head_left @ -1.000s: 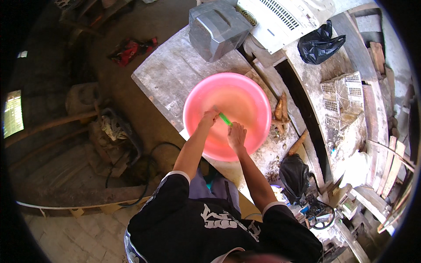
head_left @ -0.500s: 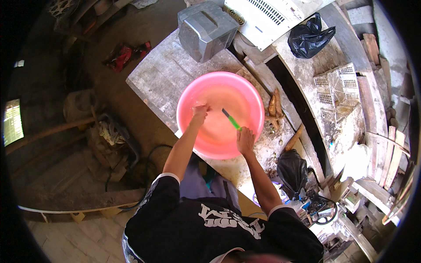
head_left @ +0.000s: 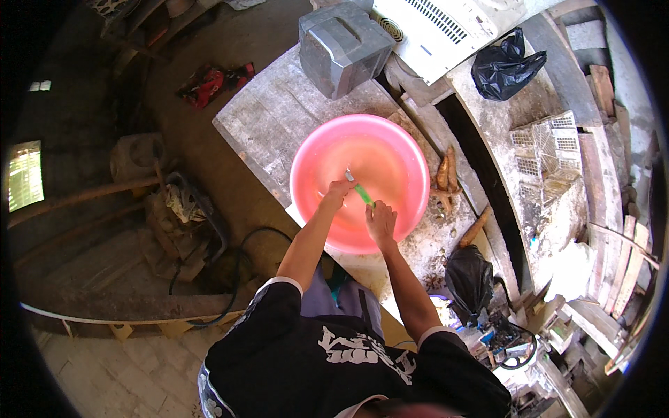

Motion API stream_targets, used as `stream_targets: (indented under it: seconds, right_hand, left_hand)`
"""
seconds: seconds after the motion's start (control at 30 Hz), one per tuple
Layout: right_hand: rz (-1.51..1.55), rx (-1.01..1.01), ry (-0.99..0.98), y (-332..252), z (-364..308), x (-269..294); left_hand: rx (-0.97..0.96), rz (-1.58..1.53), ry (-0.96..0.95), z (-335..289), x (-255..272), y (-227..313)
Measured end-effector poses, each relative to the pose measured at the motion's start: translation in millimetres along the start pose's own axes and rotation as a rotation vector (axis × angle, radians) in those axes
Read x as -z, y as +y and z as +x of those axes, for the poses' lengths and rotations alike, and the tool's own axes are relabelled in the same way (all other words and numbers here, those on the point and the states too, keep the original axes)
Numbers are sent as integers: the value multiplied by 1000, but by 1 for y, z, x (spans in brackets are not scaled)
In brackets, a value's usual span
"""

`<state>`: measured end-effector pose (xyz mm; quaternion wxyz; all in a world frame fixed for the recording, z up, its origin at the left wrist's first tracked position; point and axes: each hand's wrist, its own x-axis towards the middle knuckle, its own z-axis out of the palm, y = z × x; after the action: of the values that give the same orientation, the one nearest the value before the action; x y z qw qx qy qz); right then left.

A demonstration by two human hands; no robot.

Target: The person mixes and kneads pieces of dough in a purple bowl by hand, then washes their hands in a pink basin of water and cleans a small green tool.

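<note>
A big pink plastic basin [head_left: 390, 150] sits on a worn grey table [head_left: 279, 111]. Both my hands are inside the basin near its front. My right hand [head_left: 381, 221] is closed around the handle of a green-handled knife [head_left: 359, 189] that points up and to the left. My left hand [head_left: 337, 194] is closed at the knife's tip end, on something too small to make out.
A grey boxy device [head_left: 343, 46] and a white appliance [head_left: 446, 28] stand behind the basin. Brown root pieces [head_left: 446, 174] lie to its right. Black plastic bags [head_left: 505, 66] [head_left: 470, 279] sit far right and near right. Clutter and a cable [head_left: 237, 279] lie on the floor at left.
The view has shifted slightly. My hands have stayed together over the basin's front, with the knife still between them, the left hand now closer to the blade.
</note>
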<state>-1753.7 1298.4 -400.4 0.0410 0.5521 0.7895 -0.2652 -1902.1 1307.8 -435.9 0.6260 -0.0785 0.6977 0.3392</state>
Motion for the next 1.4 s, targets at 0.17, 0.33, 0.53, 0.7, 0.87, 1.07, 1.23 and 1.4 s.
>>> stream_targets:
  seconds: [0.17, 0.33, 0.53, 0.7, 0.87, 1.07, 1.23, 1.4]
  right_hand:
    - [-72, 74, -10, 6, -2, 14]
    - [-104, 55, 66, 32, -6, 30]
    - [-119, 10, 68, 29, -26, 23]
    - [-90, 1, 49, 13, -27, 11]
    - [-98, 23, 51, 7, -29, 0]
    - [-63, 82, 95, 5, -30, 2]
    - [-46, 67, 103, 3, -56, 29]
    - [246, -76, 57, 9, -71, 56]
  left_hand:
    - [92, -79, 143, 2, -4, 7]
    - [-261, -101, 361, 27, 29, 17]
    - [-368, 259, 293, 14, 15, -24]
    - [-340, 38, -82, -15, 11, -22]
    - [-131, 92, -122, -17, 9, -22]
    - [8, 35, 40, -1, 7, -14]
    - [-336, -131, 282, -1, 39, -12]
    - [-594, 423, 210, -78, 30, 8]
